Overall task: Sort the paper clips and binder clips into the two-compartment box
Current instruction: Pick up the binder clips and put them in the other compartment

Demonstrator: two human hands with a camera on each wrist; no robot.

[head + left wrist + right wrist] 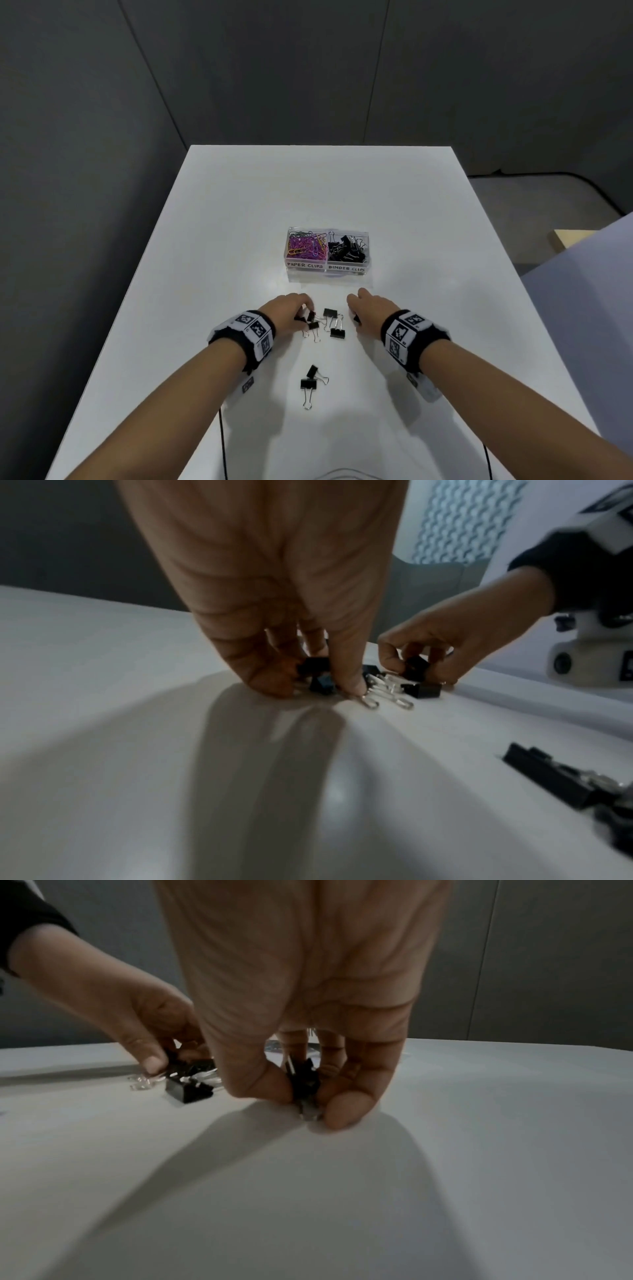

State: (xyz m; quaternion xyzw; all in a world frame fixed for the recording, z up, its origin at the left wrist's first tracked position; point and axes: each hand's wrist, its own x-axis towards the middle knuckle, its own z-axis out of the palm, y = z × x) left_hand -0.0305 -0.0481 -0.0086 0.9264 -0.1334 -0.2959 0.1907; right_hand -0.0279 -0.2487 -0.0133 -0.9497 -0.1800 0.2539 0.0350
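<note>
Both hands are down on the table, on the near side of the two-compartment box. Left hand has fingers curled, pinching a small black binder clip w/ a 2nd one right at its fingertips. Right hand pinches another binder clip btw thumb and fingers, low against the table.

More loose binder clips lie btw the hands; two more sit nearer the person. Box's left half holds coloured paper clips, right half black binder clips.

Risk, IMO: wire handles look tangled, so lifting one may drag a neighbour, or a clip slips from the pinch.

Both wrists are bent down, palms facing the table, forearms angled in toward the box.
</note>
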